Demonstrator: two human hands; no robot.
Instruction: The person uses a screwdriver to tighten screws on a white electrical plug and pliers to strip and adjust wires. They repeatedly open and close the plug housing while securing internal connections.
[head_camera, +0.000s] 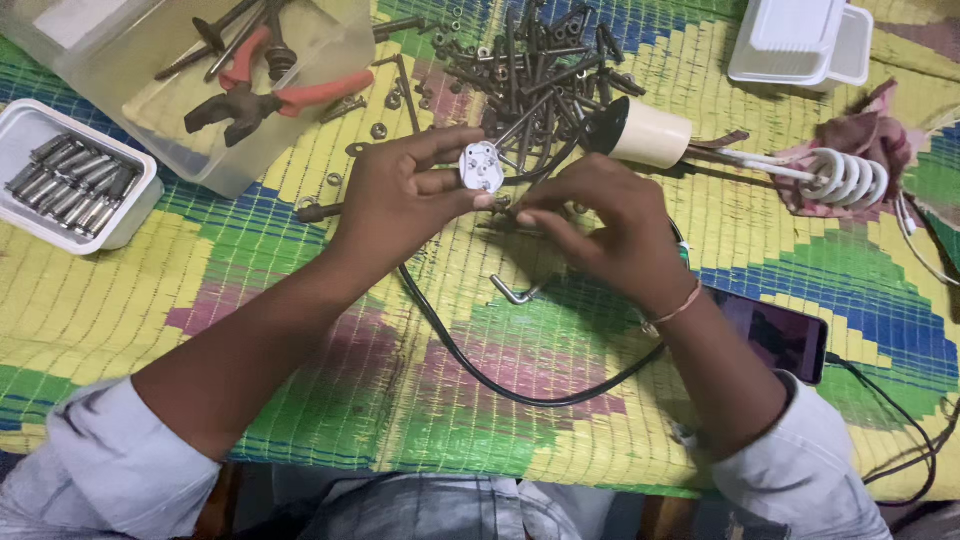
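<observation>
My left hand (400, 200) pinches a small white plug part (481, 167) with metal pins, held just above the mat. My right hand (605, 225) is beside it, fingertips close to the part's lower edge and pinched together; whether they hold a small piece is hidden. A black cable (480, 370) loops under both forearms. Right behind my hands lies a heap of dark bolts and screws (540, 70). A bent hex key (512, 292) rests on the mat between my wrists.
A clear plastic tub (200, 150) with red-handled pliers (280, 95) stands at the back left, a white tray of metal sockets (75, 180) at the left. An immersion heater coil (850, 178) with cream handle (650, 135), white containers (800, 40) and a phone (780, 335) lie right.
</observation>
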